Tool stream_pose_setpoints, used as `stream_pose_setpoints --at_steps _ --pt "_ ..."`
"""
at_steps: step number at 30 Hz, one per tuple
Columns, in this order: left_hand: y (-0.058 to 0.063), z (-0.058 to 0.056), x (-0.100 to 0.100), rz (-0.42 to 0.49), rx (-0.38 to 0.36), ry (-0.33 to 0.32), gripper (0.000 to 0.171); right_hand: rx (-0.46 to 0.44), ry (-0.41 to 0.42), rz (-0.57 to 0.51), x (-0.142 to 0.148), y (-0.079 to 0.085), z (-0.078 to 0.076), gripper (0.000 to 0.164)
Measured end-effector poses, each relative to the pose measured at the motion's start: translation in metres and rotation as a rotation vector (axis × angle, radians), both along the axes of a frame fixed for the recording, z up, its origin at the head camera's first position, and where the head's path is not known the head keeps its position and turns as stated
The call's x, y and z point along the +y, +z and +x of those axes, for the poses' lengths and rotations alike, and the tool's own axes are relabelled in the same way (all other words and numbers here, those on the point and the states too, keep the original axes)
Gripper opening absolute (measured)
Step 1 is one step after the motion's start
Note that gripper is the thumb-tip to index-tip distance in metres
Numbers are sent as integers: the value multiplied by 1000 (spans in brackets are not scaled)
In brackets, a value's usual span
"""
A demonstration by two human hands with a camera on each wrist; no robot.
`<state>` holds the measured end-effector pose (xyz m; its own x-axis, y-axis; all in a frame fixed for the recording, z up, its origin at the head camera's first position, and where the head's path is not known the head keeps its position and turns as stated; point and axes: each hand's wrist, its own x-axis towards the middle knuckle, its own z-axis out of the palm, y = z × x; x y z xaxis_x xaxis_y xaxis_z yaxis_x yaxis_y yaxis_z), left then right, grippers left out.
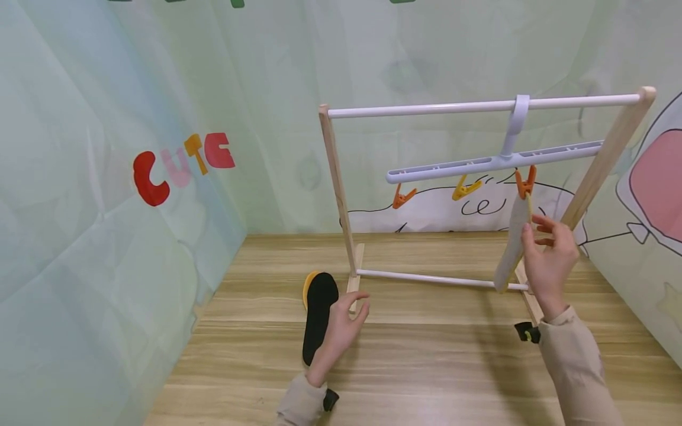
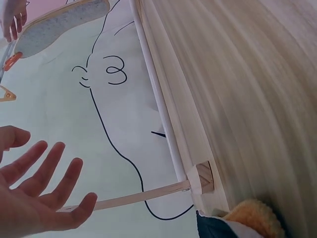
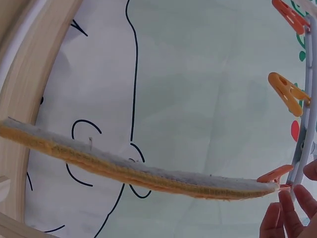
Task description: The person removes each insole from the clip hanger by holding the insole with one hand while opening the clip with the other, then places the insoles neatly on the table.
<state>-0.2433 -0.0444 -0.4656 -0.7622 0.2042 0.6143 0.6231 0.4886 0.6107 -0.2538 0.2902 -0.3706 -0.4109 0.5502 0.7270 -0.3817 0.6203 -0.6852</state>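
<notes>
A grey insole with a yellow fuzzy side [image 3: 148, 178] hangs lengthwise from an orange clip [image 1: 526, 180] under a pale blue hanger [image 1: 453, 167]. My right hand [image 1: 551, 257] is beside its upper part, with thumb and fingertips close to its edge and to the clip; the fingers are loosely bent and not closed round it. Lower left, my left hand [image 1: 343, 322] holds nothing, its fingers spread and gently curved in the left wrist view. Behind that hand lies a black insole [image 1: 318, 313] on a yellow one [image 1: 307, 287], mostly covered.
The hanger hooks over the white top bar [image 1: 426, 109] of a wooden-sided rack [image 1: 338, 189]. Another orange clip [image 1: 403, 196] and a yellow clip [image 1: 466, 188] hang from it. A lower white bar [image 1: 426, 277] crosses near the wood-patterned surface [image 1: 421, 361]. Printed curtains [image 1: 277, 118] stand behind.
</notes>
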Motion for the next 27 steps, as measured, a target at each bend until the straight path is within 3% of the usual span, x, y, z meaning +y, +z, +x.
stream_pose_setpoints --at_steps 6,12,19,27 --pt "0 -1 3 -30 -67 -56 14 -5 -17 9 3 14 -3 25" --pt "-1 1 9 -74 -136 -113 17 -88 -5 42 9 24 -11 31" --pt "1 4 19 -90 -126 -176 16 -218 33 17 11 28 -15 38" --pt "0 7 36 -126 -210 -260 18 -229 50 -11 9 29 -20 39"
